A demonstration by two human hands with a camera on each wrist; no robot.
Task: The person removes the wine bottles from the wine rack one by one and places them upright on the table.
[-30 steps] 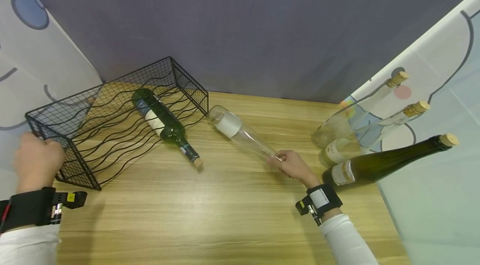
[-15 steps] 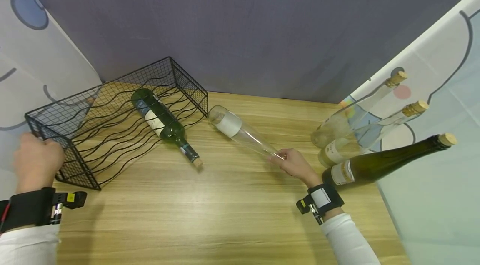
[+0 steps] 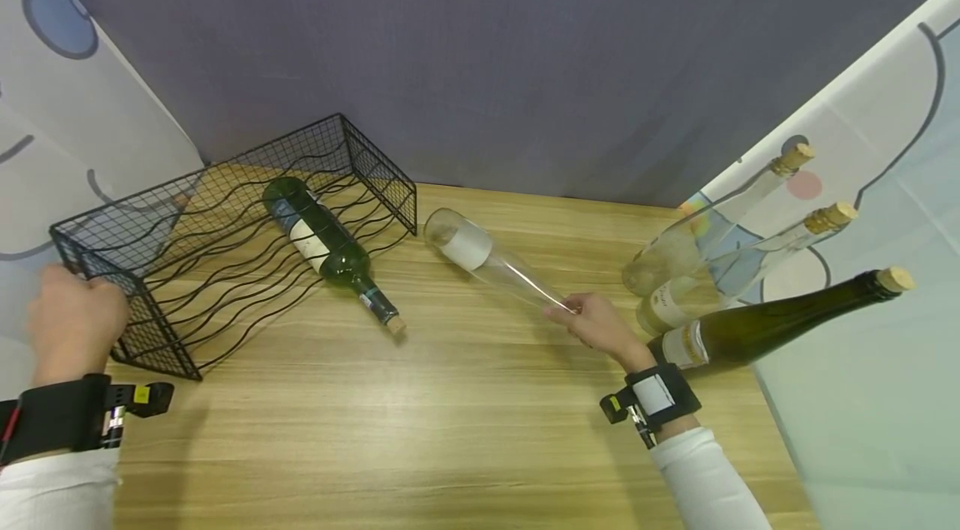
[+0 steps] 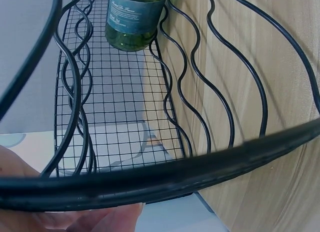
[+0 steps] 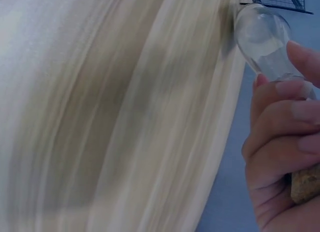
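Note:
My left hand [image 3: 78, 317] grips the near left end of a black wire wine rack [image 3: 165, 322]. A dark green wine bottle [image 3: 318, 238] with a cork lies across the rack's wavy wires, its neck sticking out toward me. In the left wrist view that bottle's base [image 4: 132, 22] shows beyond the rack bars. My right hand [image 3: 596, 326] holds a clear glass bottle [image 3: 495, 263] by its neck, the labelled body slanting away to the upper left, near the rack's right corner. The right wrist view shows fingers [image 5: 285, 117] curled round the neck and the cork [image 5: 306, 184] below them.
On the right stand two clear corked bottles [image 3: 663, 259] and a dark green corked bottle [image 3: 750, 330], near my right forearm. A grey panel [image 3: 525, 55] rises behind the wooden table [image 3: 412, 430], with patterned sheets [image 3: 885, 180] at the sides.
My right hand has shifted slightly right with the clear bottle, and the bottle's base has drawn a little away from the rack's corner. The left hand and rack stay put.

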